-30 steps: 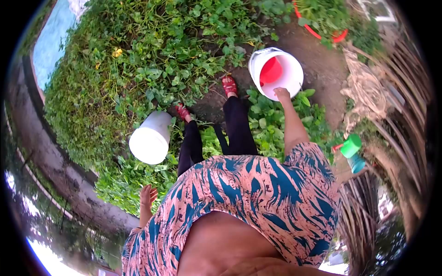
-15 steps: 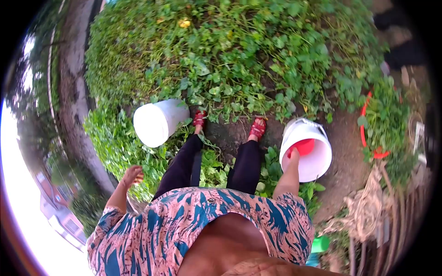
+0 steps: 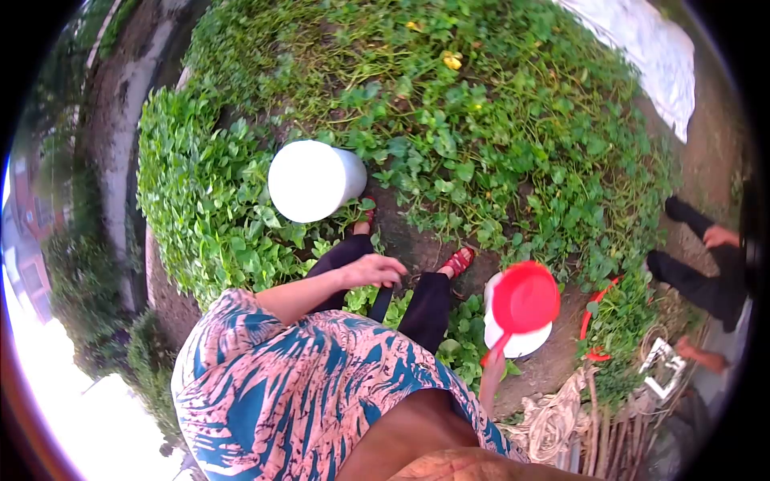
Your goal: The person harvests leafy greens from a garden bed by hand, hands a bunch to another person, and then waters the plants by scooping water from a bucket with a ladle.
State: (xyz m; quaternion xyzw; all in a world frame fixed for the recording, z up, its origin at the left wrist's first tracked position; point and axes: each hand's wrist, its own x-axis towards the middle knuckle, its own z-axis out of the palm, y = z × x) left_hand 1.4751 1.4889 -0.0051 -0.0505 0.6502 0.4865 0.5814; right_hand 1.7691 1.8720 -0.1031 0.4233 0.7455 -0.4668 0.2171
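My right hand (image 3: 494,361) is closed round the handle of a red dipper (image 3: 525,298). The dipper's round bowl is above a white bucket (image 3: 529,343) and hides much of its mouth, so its contents cannot be made out. In front of my thighs, my left hand (image 3: 375,271) is held out with loosely stretched fingers and nothing in it. Farther forward on the left, a second white bucket (image 3: 317,180) stands among the leaves. Its round end looks plain white; whether this is a lid or the opening I cannot tell.
Leafy vines (image 3: 449,144) spread ahead of my red sandals (image 3: 459,261). Another person's dark-clothed legs (image 3: 690,280) show at the right, near a white frame (image 3: 664,367). A red curved band (image 3: 588,321), wooden poles (image 3: 597,433) and a white sheet (image 3: 642,56) are also there.
The red dipper has come up out of the right-hand bucket in my right hand. My left hand has swung inward in front of my legs. The view has turned, bringing the other person further in.
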